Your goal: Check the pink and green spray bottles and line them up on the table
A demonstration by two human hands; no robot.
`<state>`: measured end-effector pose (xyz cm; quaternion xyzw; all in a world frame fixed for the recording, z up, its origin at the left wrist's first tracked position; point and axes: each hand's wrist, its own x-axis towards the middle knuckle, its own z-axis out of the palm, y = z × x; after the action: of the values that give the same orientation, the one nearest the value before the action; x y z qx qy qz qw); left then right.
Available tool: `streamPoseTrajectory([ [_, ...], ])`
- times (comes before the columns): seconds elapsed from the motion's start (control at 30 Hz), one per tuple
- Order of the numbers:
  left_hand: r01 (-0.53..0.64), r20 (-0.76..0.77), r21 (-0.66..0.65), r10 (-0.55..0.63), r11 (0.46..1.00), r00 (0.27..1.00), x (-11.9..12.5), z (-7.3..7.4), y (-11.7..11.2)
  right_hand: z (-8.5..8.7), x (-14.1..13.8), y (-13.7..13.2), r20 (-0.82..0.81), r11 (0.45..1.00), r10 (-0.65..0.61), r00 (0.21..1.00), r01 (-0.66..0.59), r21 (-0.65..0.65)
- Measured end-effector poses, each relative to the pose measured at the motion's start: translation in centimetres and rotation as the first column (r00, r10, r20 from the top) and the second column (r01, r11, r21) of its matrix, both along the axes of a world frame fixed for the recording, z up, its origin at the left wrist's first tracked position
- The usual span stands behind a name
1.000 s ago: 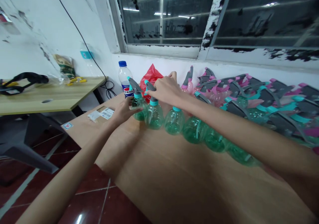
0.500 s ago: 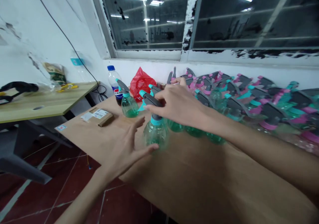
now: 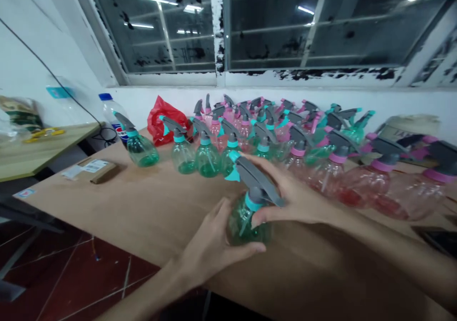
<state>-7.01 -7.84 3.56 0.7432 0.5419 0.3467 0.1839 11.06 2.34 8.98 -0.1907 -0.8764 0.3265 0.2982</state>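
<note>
Here, the green spray bottle (image 3: 248, 221) stands up straight on the brown table (image 3: 143, 207), near the front edge. The left hand (image 3: 210, 247) is wrapped around its round belly from the near side. The right hand (image 3: 298, 197) reaches in from the right and grips the neck under the grey spray head (image 3: 257, 180), whose tip points left. Both hands touch it. The left thumb hides the bottle's bottom. It may be empty, but the blur makes that hard to tell. The other bottles (image 3: 207, 157) stand behind.
</note>
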Motion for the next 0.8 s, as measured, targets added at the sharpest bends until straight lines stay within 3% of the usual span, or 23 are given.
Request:
streamPoseTrajectory([
  [0.17, 0.066, 0.010, -0.056, -0.066, 0.996, 0.998, 3.1, -0.6, 1.1, -1.6, 1.4, -1.0, -0.205, 0.984, -0.038, 0.978, 0.000, -0.179],
  [0.4, 0.138, -0.002, -0.056, -0.138, 0.989, 0.990, 4.9, -1.3, 3.5, -3.6, 2.6, -0.1, -0.327, 0.987, -0.129, 0.936, 0.088, -0.137],
  [0.6, 0.310, -0.141, -0.025, -0.310, 0.950, 0.940, 3.0, -2.6, 6.2, -3.8, 4.2, 1.7, -0.222, 0.987, -0.117, 0.968, 0.089, -0.134],
  [0.8, 0.302, -0.302, -0.015, -0.292, 0.953, 0.908, 0.7, -4.7, 8.7, -3.4, 4.5, 2.0, -0.212, 0.979, -0.130, 0.969, 0.091, -0.183],
])
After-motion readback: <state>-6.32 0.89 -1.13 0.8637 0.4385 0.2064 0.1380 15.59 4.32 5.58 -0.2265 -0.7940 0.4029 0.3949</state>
